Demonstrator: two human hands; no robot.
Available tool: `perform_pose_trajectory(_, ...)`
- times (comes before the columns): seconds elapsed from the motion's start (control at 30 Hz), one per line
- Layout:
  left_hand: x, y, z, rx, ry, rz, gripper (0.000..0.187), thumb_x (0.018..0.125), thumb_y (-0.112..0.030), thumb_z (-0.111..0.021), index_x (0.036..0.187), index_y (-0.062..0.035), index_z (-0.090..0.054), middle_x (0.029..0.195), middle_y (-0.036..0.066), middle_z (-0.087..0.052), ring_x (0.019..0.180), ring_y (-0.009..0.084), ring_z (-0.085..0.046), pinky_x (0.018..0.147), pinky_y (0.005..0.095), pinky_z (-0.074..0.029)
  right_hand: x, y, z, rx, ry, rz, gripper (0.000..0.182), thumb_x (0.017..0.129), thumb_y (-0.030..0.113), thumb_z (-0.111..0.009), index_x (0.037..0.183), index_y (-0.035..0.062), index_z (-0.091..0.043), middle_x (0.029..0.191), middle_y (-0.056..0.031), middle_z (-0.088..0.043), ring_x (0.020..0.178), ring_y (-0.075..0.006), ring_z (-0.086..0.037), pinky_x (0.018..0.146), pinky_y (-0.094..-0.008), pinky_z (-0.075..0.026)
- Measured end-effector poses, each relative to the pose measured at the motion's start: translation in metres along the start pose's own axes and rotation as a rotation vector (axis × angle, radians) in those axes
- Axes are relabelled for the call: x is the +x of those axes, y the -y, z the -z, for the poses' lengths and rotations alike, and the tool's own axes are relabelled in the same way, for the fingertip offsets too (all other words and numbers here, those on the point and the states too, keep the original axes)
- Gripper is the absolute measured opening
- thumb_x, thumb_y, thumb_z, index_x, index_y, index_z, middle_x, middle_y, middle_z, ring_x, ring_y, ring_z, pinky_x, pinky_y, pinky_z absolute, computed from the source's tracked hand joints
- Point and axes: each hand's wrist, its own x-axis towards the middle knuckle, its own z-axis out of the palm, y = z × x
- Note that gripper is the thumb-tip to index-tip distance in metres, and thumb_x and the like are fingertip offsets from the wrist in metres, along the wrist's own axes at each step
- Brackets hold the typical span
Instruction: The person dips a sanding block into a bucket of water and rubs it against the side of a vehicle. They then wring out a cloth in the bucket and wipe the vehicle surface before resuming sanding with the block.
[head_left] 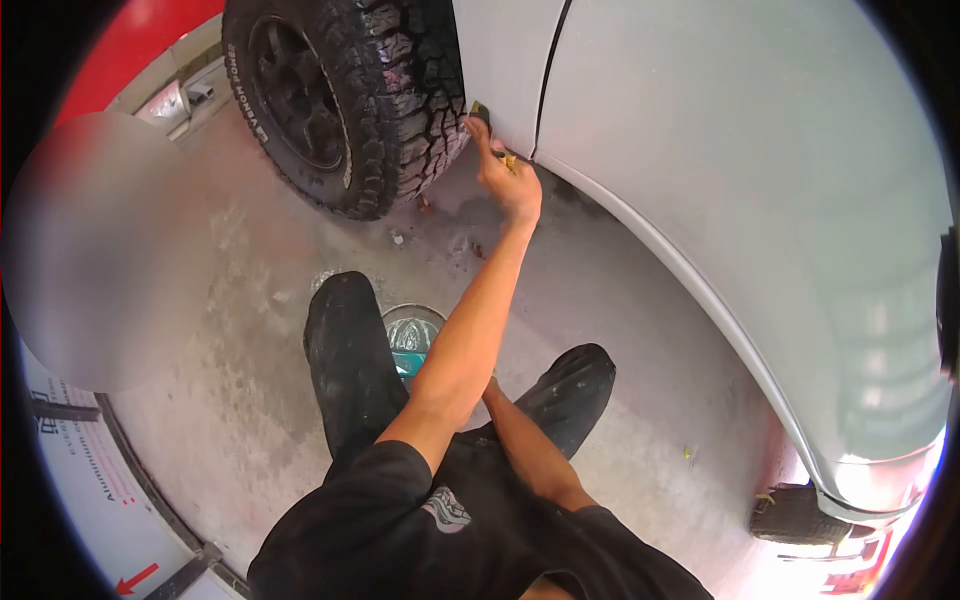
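My left hand (512,185) reaches up to the lower edge of the pale car body panel (495,70), just right of a big black tyre (415,95). Its fingers are closed round a small dark and yellowish object whose kind I cannot make out. My right forearm (535,450) passes behind my left forearm, which hides the right hand and anything it holds. Between my knees stands a round container (413,310) with something shiny in it and a teal item (408,363) beside my left forearm.
The car's silver lower trim (680,270) curves down to another tyre (800,515) at the lower right. A red surface (150,40) shows at the upper left, above a blurred area. Printed white sheeting (90,470) lies at the lower left.
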Motion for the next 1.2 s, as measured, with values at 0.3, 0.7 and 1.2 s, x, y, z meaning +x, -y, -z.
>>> perform_pose_trajectory(0.3, 0.005, -0.003, 0.003, -0.041, -0.025, 0.150, 0.047, 0.107, -0.005, -0.047, 0.150, 0.0115, -0.046, 0.153, 0.032, -0.052, 0.137, 0.0391, -0.059, 0.111, 0.0402, -0.045, -0.009, 0.081, 0.030, -0.365, 0.162, -0.082, 0.060, 0.093, 0.051, -0.065, 0.136, 0.0091, -0.063, 0.132, -0.0214, -0.069, 0.119, -0.0447, -0.068, 0.097, -0.0557, -0.055)
perform_pose_trajectory(0.7, 0.010, -0.022, 0.011, 0.025, 0.001, 0.263, 0.041, 0.107, -0.003, -0.047, 0.143, 0.0162, -0.050, 0.150, 0.036, -0.052, 0.142, 0.0428, -0.051, 0.116, 0.0437, -0.039, -0.019, 0.157, 0.059, -0.446, 0.197, -0.149, 0.061, 0.092, 0.053, -0.064, 0.134, 0.0089, -0.065, 0.134, -0.0214, -0.068, 0.119, -0.0444, -0.068, 0.098, -0.0538, -0.056)
perform_pose_trajectory(1.2, 0.025, -0.048, -0.004, 0.142, 0.076, -0.118, 0.050, 0.109, -0.004, -0.037, 0.155, 0.0148, -0.035, 0.165, 0.035, -0.028, 0.156, 0.0433, -0.026, 0.129, 0.0488, -0.022, -0.027, 0.156, 0.043, -0.507, 0.175, -0.189, 0.041, 0.105, 0.041, -0.057, 0.124, 0.0060, -0.067, 0.120, -0.0215, -0.068, 0.111, -0.0369, -0.064, 0.095, -0.0476, -0.050)
